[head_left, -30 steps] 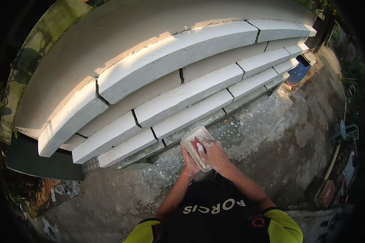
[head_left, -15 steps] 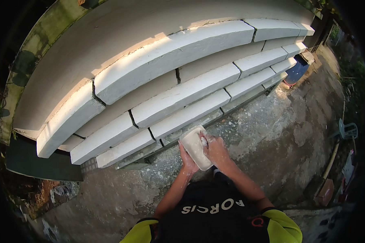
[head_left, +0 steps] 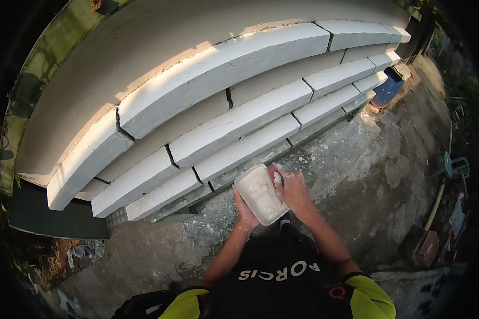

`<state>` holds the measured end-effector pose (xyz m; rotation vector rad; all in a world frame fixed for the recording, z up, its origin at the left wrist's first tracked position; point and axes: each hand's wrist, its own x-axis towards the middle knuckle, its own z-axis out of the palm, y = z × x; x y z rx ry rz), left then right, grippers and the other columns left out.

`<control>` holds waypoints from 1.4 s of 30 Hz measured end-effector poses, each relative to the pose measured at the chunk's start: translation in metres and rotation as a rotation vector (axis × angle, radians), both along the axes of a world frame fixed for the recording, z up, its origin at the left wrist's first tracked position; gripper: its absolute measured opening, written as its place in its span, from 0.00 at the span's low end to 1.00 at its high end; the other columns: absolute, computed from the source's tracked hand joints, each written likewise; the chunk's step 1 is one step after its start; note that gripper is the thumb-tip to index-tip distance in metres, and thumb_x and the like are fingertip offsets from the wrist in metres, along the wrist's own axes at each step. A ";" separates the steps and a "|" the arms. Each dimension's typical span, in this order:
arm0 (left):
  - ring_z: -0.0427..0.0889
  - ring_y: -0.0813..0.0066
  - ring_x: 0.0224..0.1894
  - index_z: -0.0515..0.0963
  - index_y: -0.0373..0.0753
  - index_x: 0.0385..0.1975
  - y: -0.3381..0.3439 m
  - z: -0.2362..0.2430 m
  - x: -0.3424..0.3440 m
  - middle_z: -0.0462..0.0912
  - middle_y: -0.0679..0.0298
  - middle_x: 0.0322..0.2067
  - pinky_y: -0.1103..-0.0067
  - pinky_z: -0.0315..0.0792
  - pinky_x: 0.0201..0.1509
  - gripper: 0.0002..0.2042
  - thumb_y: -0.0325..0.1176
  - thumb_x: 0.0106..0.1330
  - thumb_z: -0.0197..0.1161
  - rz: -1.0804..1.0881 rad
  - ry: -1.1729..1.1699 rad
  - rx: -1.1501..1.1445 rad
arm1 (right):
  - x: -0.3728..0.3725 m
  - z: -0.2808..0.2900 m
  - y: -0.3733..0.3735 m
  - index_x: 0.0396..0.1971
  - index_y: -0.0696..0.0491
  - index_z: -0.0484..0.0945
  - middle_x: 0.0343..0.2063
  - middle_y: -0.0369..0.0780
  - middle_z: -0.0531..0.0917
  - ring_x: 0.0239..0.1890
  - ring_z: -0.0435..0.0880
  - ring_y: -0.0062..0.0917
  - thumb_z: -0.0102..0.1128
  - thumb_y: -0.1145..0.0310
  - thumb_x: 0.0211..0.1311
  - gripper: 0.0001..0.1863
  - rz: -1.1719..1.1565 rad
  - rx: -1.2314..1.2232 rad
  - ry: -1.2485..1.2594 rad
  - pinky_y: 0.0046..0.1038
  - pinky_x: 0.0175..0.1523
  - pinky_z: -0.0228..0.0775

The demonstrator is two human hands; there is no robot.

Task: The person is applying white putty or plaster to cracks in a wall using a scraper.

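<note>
Our left hand (head_left: 245,213) cradles the white tray (head_left: 269,223), paste (head_left: 258,190) filling it; our right hand (head_left: 295,192) pinches, seemingly, a red tool (head_left: 273,173) at its rim. Beyond our grip, ledges (head_left: 245,119) look whitened, the gaps (head_left: 171,156) between them unfilled.

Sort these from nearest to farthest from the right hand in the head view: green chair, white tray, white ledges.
1. White tray, just left of the right hand.
2. White ledges, ahead and left.
3. Green chair, far right.
</note>
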<state>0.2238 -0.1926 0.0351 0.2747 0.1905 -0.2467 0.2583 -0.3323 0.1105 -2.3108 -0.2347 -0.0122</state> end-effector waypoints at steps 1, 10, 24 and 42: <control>0.71 0.59 0.57 0.64 0.40 0.61 0.000 -0.003 0.001 0.71 0.59 0.56 0.64 0.64 0.62 0.39 0.68 0.64 0.35 0.012 0.007 0.039 | -0.003 0.000 0.003 0.50 0.58 0.73 0.35 0.54 0.81 0.38 0.78 0.50 0.55 0.74 0.52 0.22 -0.003 0.000 0.000 0.44 0.49 0.68; 0.73 0.60 0.54 0.66 0.42 0.59 0.006 -0.026 0.004 0.73 0.59 0.54 0.66 0.67 0.60 0.37 0.68 0.63 0.36 0.059 0.082 0.090 | -0.028 -0.011 0.031 0.48 0.59 0.75 0.35 0.54 0.80 0.37 0.78 0.52 0.56 0.73 0.52 0.20 0.153 0.037 -0.061 0.45 0.46 0.70; 0.72 0.59 0.55 0.65 0.41 0.59 0.003 -0.013 0.001 0.73 0.58 0.54 0.65 0.66 0.61 0.38 0.68 0.63 0.36 0.088 0.087 0.090 | -0.025 0.004 0.028 0.46 0.62 0.75 0.32 0.55 0.80 0.35 0.79 0.50 0.55 0.76 0.51 0.19 0.090 0.084 -0.030 0.42 0.44 0.73; 0.72 0.59 0.55 0.65 0.41 0.59 0.010 -0.027 0.004 0.73 0.57 0.53 0.65 0.66 0.61 0.38 0.69 0.63 0.35 0.059 0.073 0.062 | -0.028 -0.004 0.034 0.45 0.61 0.76 0.32 0.55 0.81 0.33 0.80 0.51 0.56 0.75 0.50 0.19 0.120 0.082 -0.110 0.44 0.41 0.73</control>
